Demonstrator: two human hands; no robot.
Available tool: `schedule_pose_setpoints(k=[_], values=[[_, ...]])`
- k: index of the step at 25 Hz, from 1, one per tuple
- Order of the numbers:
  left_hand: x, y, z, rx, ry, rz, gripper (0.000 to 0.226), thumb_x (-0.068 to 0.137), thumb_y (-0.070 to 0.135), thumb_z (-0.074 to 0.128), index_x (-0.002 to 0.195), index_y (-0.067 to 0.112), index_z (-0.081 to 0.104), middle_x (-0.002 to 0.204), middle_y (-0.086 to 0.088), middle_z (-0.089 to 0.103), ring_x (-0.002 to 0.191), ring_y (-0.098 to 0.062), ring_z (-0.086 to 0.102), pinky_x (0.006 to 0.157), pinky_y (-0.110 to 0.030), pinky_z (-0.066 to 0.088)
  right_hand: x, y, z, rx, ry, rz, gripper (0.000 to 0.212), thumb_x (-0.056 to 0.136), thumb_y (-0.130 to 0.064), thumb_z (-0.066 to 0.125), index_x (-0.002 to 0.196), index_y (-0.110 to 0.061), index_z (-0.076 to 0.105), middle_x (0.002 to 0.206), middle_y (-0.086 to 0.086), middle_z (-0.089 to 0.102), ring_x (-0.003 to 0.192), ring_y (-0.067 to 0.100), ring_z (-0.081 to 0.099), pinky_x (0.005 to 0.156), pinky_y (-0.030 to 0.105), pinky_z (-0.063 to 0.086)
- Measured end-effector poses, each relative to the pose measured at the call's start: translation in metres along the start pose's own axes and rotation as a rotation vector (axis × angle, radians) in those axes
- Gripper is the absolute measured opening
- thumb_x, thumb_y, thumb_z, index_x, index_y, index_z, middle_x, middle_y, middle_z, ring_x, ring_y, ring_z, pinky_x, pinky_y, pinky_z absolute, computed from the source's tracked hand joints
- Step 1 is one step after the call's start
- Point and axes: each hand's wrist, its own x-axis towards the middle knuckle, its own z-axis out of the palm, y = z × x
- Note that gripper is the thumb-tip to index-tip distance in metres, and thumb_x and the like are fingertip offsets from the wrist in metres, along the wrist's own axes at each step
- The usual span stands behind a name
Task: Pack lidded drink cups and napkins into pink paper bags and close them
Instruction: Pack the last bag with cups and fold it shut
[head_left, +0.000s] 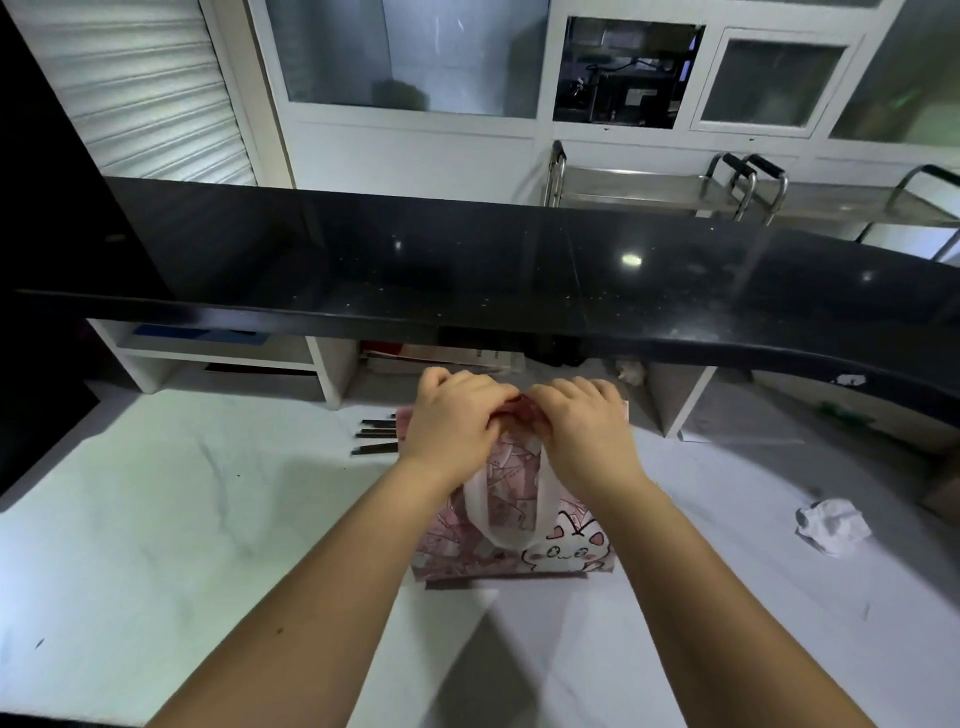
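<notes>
Both bare arms reach out from the bottom of the view and come close together over the pink paper bag (519, 540). The bag stands upright in the middle of the white worktop (208, 519). The left hand (457, 415) and the right hand (582, 421) sit side by side on the top of the bag, backs up, almost touching each other. The fingers (467, 382) of both hands are curled down over the top edge and pinch it between fingers and thumbs. The top of the bag is squeezed together under them. A white handle (478, 509) hangs down the near side of the bag, next to a drawn cat face (566, 551). What is inside the bag cannot be seen. A few thin black strips (376, 434) lie on the worktop just left of the bag. A crumpled white paper (834, 525) lies well off to the right. A long black shelf (467, 260) runs across above the hands.
</notes>
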Motion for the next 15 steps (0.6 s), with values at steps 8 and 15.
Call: schedule_pose_setpoints(k=[8, 15], values=[[0.002, 0.013, 0.004, 0.106, -0.065, -0.018, 0.021, 0.088, 0.011, 0.053, 0.095, 0.026, 0.066, 0.092, 0.009, 0.065, 0.094, -0.017, 0.054, 0.084, -0.034, 0.021, 0.004, 0.002, 0.0, 0.01, -0.081, 0.107, 0.005, 0.088, -0.017, 0.06, 0.092, -0.018, 0.064, 0.094, -0.001, 0.065, 0.096, 0.025, 0.055, 0.076, 0.034, 0.03], [-0.006, -0.018, -0.001, 0.032, -0.084, -0.118, 0.01, 0.093, 0.036, 0.057, 0.097, 0.033, 0.066, 0.09, 0.018, 0.061, 0.092, -0.01, 0.051, 0.084, -0.028, 0.019, -0.005, 0.032, -0.014, -0.032, -0.158, 0.099, 0.011, 0.09, -0.019, 0.058, 0.098, -0.021, 0.066, 0.096, -0.003, 0.062, 0.097, 0.022, 0.053, 0.078, 0.032, 0.032]])
